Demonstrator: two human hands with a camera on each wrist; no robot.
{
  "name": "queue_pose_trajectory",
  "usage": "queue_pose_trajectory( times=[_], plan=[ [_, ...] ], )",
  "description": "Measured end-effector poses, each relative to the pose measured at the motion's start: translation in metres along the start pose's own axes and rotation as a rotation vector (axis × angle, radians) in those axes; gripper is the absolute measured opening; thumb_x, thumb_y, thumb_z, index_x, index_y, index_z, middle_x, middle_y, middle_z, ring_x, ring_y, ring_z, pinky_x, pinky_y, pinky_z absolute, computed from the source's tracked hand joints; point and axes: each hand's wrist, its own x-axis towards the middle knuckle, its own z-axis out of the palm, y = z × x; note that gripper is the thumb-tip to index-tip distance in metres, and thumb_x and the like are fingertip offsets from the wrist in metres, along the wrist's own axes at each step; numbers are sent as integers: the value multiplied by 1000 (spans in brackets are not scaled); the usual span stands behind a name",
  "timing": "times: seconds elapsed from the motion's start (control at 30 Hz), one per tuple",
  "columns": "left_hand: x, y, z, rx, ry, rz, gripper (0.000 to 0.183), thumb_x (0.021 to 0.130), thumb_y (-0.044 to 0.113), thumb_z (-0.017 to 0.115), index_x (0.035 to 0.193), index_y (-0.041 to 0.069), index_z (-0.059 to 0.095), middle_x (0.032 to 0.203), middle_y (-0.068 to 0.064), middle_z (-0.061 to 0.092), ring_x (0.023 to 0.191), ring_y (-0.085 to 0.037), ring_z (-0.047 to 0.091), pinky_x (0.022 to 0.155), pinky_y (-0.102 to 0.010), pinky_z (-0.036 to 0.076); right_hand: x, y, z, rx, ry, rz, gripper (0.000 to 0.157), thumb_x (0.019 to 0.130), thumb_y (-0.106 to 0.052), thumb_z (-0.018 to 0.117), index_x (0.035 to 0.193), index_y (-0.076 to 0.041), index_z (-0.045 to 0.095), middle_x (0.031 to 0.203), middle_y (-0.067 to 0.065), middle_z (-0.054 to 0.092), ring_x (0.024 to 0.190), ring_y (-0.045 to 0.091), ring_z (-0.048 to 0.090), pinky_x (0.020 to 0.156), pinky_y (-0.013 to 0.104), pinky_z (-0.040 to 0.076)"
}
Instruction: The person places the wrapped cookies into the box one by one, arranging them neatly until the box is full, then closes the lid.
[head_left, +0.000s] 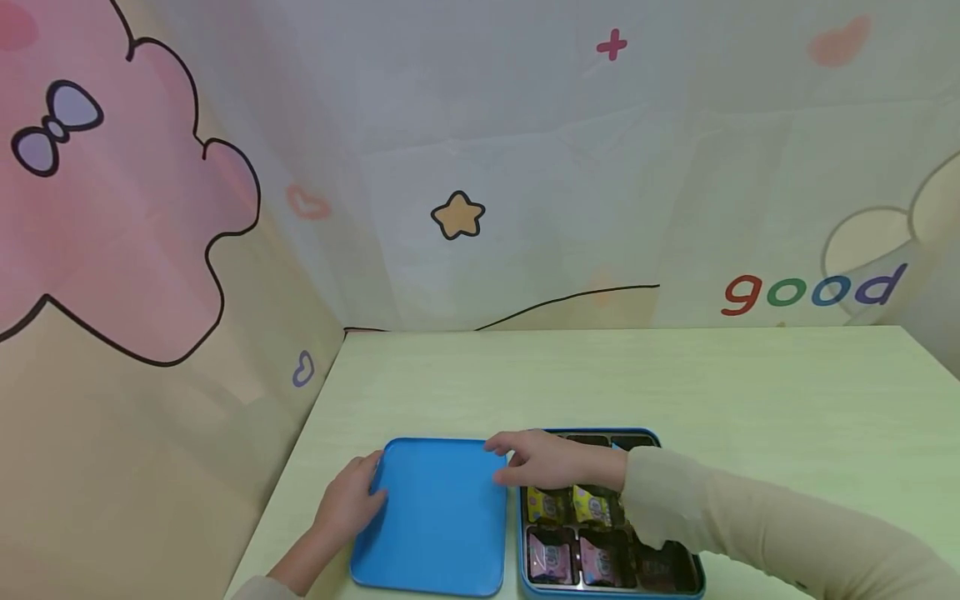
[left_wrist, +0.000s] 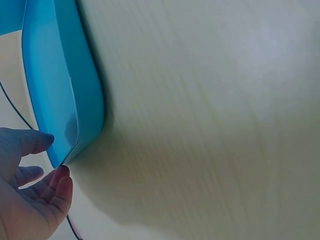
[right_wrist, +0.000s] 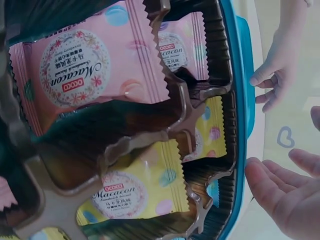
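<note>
A flat blue lid (head_left: 435, 517) with a raised rim lies on the left of the table. My left hand (head_left: 348, 500) holds its far left corner; in the left wrist view the thumb (left_wrist: 42, 141) is inside the rim and the curled fingers meet the corner from outside. Beside the lid stands an open blue tin (head_left: 615, 595) with a dark divided tray. Its compartments hold wrapped macaron biscuits, yellow packets (head_left: 592, 506) and pink packets (head_left: 550, 560). Over the tin's far left part stretches my right hand (head_left: 543, 458), empty, thumb and fingers apart, fingertips above the lid's right edge.
The pale table (head_left: 810, 417) runs on to the right and behind the tin. A printed cloth backdrop (head_left: 540, 167) rises at the table's back and left edges. My right sleeve (head_left: 750, 508) crosses over the tin's right side and hides some compartments.
</note>
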Motion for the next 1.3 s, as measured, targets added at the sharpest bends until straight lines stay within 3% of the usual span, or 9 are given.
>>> queue_pose_trajectory(
  times=[0.3, 0.53, 0.77, 1.3],
  plan=[
    [3, -4, 1, -33, -4, -26, 49, 76, 6, 63, 122, -2, 48, 102, -15, 58, 80, -21, 57, 65, -33, 49, 2, -1, 4, -12, -2, 9, 40, 89, -22, 52, 126, -8, 44, 124, 16, 50, 103, 23, 57, 78, 31, 49],
    [5, -8, 3, -44, 10, -35, 44, 76, 2, 61, 119, -3, 51, 84, -7, 56, 64, -13, 45, 53, -23, 38, 5, 2, 8, -10, -30, 8, 40, 89, -20, 51, 126, -8, 44, 125, 15, 50, 102, 23, 57, 76, 27, 48],
    [7, -10, 3, -65, 13, -35, 41, 76, 0, 59, 117, -4, 52, 74, -4, 53, 64, -13, 46, 53, -23, 39, 6, 0, 9, -8, -23, 8, 40, 88, -19, 53, 126, -9, 45, 123, 15, 51, 98, 22, 58, 73, 26, 48],
    [6, -15, -4, -69, -21, -87, 36, 77, 0, 56, 112, -4, 55, 72, -5, 55, 60, -14, 46, 50, -24, 39, 13, -3, 15, 15, 16, 33, 40, 85, -17, 58, 122, -8, 48, 108, 14, 57, 92, 24, 58, 65, 26, 47]
  ],
)
